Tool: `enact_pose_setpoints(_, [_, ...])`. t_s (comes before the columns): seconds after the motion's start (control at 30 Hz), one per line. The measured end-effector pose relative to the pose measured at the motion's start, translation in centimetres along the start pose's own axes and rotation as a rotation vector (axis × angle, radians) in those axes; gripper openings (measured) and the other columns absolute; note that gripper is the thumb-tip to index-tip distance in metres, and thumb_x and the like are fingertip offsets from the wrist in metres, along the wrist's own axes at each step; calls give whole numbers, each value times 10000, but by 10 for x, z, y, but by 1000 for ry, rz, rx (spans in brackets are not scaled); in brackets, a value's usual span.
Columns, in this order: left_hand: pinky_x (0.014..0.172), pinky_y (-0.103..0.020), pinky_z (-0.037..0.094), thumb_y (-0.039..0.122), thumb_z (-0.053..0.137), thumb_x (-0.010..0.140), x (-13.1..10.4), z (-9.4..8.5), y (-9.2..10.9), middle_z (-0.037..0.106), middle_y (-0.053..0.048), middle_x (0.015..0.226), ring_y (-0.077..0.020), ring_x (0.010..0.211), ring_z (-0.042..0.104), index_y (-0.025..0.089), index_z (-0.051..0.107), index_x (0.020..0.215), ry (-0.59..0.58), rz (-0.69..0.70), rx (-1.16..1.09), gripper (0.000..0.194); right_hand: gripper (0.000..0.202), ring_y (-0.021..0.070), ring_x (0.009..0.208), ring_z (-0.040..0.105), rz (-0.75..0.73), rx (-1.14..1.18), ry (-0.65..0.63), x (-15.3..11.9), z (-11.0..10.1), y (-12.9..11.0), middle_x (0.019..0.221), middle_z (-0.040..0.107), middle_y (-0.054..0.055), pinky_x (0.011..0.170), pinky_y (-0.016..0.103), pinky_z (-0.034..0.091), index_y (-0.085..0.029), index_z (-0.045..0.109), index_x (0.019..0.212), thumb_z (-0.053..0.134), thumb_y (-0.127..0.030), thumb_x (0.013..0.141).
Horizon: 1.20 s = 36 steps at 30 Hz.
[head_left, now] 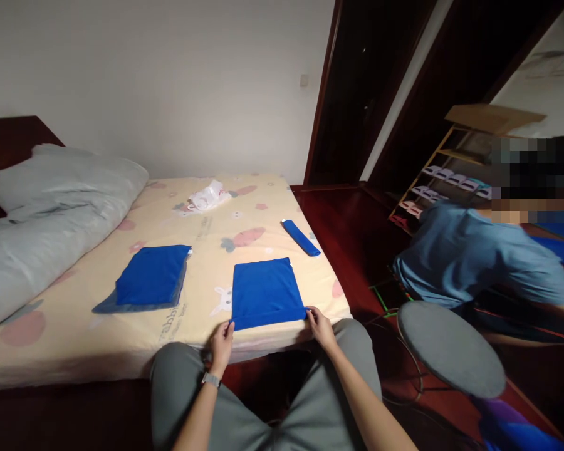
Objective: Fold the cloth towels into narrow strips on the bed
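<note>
A blue cloth (267,287) lies flat near the bed's front edge, its near edge folded over in a narrow strip. My left hand (222,344) pinches the near left corner of that fold. At the near right corner, my right hand (320,327) pinches the other end. To the left lies a stack of blue cloths (153,275), the lower one greyish and sticking out at the sides. Beyond the cloth, by the bed's right edge, rests a blue cloth rolled or folded into a narrow strip (301,238).
The bed (202,250) has a patterned sheet, with a crumpled white plastic bag (209,195) farther back. A grey quilt (61,213) is heaped at left. On the right are a round stool (451,347), a seated person in a blue shirt (470,257) and a shoe rack (444,181).
</note>
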<state>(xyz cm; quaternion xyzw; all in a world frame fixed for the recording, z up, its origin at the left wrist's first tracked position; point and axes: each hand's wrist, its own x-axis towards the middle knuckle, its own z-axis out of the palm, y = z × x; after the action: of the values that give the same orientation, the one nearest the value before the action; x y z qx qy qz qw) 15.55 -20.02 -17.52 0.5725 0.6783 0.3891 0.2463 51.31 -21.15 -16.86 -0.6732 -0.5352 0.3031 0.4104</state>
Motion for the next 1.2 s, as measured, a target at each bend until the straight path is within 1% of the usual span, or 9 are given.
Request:
enact_pose_setpoints(0.13, [632,-301,485,621,426,899,-1,-2,4,625,14,554,-189,551,626,199,644,918,-77,-11,-62,476,486,256,912,706,-2,-34,6,-1,1,-4,1043,742,103,872,374,534,-198,665,1133,393,-545,929])
enact_pose_setpoints(0.33, [633,-301,484,586,430,903,1,-1,2,591,30,520,-189,530,620,210,636,934,-67,33,-8,430,463,245,892,711,34,-115,11,-6,-1,-7,1007,749,82,844,350,528,-220,666,1128,391,-537,935])
enact_pose_setpoints(0.43, [620,-295,489,529,446,901,0,1,2,635,3,564,-187,534,635,214,650,922,-45,63,62,376,419,237,925,708,86,-178,-16,-7,0,-6,1004,748,64,842,335,521,-243,663,1111,401,-521,938])
enact_pose_setpoints(0.53, [618,-283,506,492,481,885,-1,1,1,718,-43,700,-200,635,691,228,670,907,-20,76,103,325,383,225,938,703,113,-206,-25,-7,2,-6,1010,747,48,832,316,514,-255,661,1064,420,-525,938])
enact_pose_setpoints(0.7, [718,-304,548,477,521,874,-2,2,-3,769,-78,891,-225,813,731,235,681,892,13,86,114,291,347,224,908,699,116,-267,-5,-8,1,-9,959,744,39,769,304,501,-258,654,984,452,-535,930])
enact_pose_setpoints(0.83, [740,-329,560,477,528,879,-3,0,-2,767,-85,871,-234,806,729,231,690,889,16,92,115,295,327,226,878,684,76,-372,20,-9,4,-11,948,731,59,709,302,485,-246,652,963,444,-497,939])
enact_pose_setpoints(0.93, [788,-343,559,465,515,893,-4,-3,2,750,-89,902,-228,825,711,236,713,920,9,175,148,303,302,219,868,670,53,-445,45,-10,7,-13,927,718,61,678,289,474,-243,652,972,454,-468,937])
enact_pose_setpoints(1.07, [786,-342,551,480,502,901,-1,-6,3,718,-98,889,-223,808,683,226,718,870,76,218,188,335,290,216,915,659,24,-459,70,-11,7,-15,956,708,61,702,287,475,-240,642,945,442,-450,941])
enact_pose_setpoints(1.2, [756,-340,537,437,469,929,-1,-4,1,723,-89,867,-229,808,678,218,692,845,70,207,252,324,320,221,931,663,48,-445,61,-13,5,-16,984,712,61,725,306,468,-245,620,946,387,-463,968])
